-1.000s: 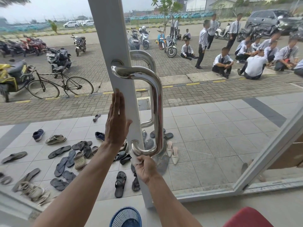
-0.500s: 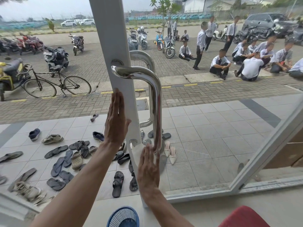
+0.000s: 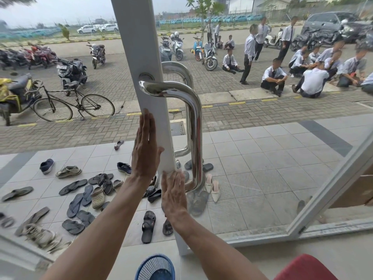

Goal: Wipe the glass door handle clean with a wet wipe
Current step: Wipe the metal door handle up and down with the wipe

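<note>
Left hand (image 3: 146, 146) and right hand (image 3: 174, 195) flat against door frame (image 3: 137, 47)
Straight fingers grip nothing; chrome pull handle (image 3: 196, 128) runs twelve-to-six, ends turned toward nine.

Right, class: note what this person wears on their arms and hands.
Nothing shows. The left hand and right hand are ungloved, no ring or watch visible; the left forearm and right forearm are bare, no sleeve in frame.

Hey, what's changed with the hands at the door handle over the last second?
The right hand uncurled from its grip at the lower bend of the handle and now lies flat, fingers pointing up, against the white door frame beside that bend. No wipe shows. The left hand stayed flat on the frame; the handle has not moved.
</note>
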`<state>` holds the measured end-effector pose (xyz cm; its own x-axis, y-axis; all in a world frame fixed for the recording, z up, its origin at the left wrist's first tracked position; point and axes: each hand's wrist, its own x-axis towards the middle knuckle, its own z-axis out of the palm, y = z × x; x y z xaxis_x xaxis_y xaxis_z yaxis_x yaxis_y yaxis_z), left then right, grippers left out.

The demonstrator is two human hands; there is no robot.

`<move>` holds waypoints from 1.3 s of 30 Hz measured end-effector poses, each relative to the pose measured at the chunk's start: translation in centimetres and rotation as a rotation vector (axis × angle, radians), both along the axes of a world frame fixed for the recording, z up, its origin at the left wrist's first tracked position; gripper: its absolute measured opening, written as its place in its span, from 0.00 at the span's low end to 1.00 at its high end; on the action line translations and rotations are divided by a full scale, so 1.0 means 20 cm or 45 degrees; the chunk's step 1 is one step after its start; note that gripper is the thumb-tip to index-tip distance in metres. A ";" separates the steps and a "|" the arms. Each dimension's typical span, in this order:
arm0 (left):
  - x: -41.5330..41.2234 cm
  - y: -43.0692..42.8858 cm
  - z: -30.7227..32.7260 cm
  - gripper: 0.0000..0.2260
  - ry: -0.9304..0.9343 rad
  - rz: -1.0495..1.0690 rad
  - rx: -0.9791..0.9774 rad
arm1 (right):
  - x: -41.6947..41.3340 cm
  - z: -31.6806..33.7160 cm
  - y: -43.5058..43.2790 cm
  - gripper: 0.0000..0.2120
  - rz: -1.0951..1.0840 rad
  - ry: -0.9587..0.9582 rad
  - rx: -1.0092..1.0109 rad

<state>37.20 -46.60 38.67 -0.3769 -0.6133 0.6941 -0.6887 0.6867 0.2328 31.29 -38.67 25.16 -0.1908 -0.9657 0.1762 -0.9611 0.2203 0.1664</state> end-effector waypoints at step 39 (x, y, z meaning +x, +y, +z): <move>0.01 0.02 0.01 0.54 -0.005 0.018 0.024 | -0.45 0.45 0.16 0.35 0.238 -0.313 -0.919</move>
<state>37.30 -46.26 38.84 -0.3708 -0.6317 0.6808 -0.6992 0.6724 0.2431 22.32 -35.39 34.15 -0.1517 -0.6485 0.7460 -0.9836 0.0243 -0.1789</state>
